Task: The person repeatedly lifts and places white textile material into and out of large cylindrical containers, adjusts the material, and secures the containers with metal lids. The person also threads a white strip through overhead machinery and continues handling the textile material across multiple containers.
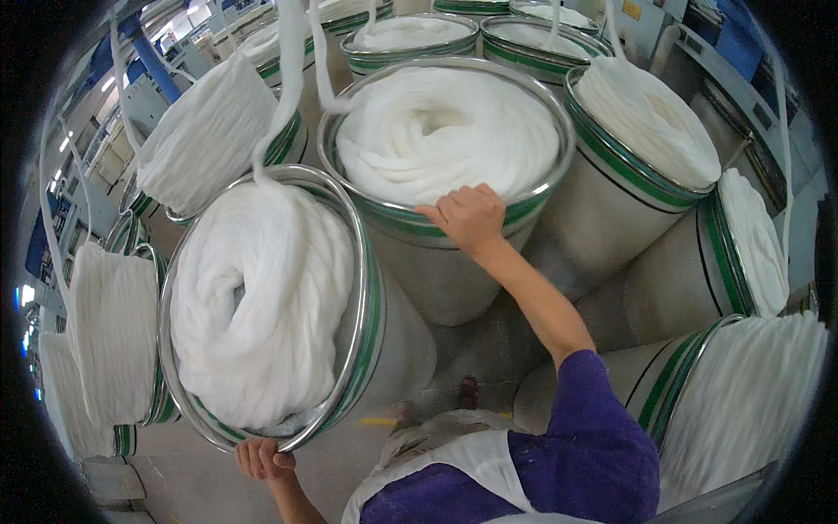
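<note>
Grey floor shows between tall cans in a factory hall, with a short yellow line marked on it and blue and white machinery toward the edges of the head view. In that view, the left hand, low and left of centre, is closed around the lower, near edge of the near-left can, its fingers curled over the metal rim. This can leans, its mouth turned toward the camera, and a thick coil of white fibre fills it, with a dark hollow in the middle; a loose white strand rises from the coil's top. The right hand reaches forward, grasping the near rim of the middle can, fingers folded and thumb stretched leftward along the metal; its fingertips are hidden. That can is also filled with coiled white fibre, and stands just beyond and to the right of the first. Both carry green bands below their rims. More filled cans stand around them, among them the right-hand can just beside the middle one. Between the arms, a purple shirt and a white apron show.
</note>
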`<state>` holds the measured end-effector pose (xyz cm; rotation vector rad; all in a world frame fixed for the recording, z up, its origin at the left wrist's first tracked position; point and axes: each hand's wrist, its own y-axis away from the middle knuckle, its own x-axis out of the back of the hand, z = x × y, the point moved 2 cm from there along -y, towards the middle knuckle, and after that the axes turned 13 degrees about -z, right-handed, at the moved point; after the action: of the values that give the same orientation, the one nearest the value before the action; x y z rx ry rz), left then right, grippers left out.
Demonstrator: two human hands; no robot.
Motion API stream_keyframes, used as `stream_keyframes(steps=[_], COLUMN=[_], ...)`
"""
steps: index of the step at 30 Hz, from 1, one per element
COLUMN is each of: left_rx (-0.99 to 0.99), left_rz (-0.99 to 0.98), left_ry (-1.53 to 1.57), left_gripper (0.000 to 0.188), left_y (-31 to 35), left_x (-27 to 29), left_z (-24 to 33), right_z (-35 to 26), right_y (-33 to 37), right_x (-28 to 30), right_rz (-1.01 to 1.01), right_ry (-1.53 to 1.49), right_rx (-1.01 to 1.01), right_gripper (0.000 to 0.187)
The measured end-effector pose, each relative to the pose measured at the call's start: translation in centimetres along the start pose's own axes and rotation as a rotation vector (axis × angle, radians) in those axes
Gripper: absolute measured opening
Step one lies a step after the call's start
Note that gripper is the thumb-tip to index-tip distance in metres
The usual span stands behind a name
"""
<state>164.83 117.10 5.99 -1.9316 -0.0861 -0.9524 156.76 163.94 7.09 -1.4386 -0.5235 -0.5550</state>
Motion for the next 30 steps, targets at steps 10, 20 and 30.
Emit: stream_keyframes(steps=[10, 20, 30], left_rx=[-0.039, -0.345, -0.013], left_rz=[0.078, -0.257, -0.551], left_ry=[0.110, 0.822, 0.406], left_gripper=[0.047, 0.030, 0.066], left_y=[0.0, -8.5, -18.7], left_x=[-1.5, -1.2, -7.7], left_z=[-6.3, 8.0, 16.6], right_z=[-8.9, -16.9, -20.6], right_y=[8.0, 11.8, 14.3], right_x=[10.8, 18.0, 19.9], right_rz=[-0.051, -0.186, -0.165], right_ry=[0.073, 0.093, 0.200], right_rx=[-0.135, -0.242, -0.243], right_gripper=[0.033, 0.019, 0.018])
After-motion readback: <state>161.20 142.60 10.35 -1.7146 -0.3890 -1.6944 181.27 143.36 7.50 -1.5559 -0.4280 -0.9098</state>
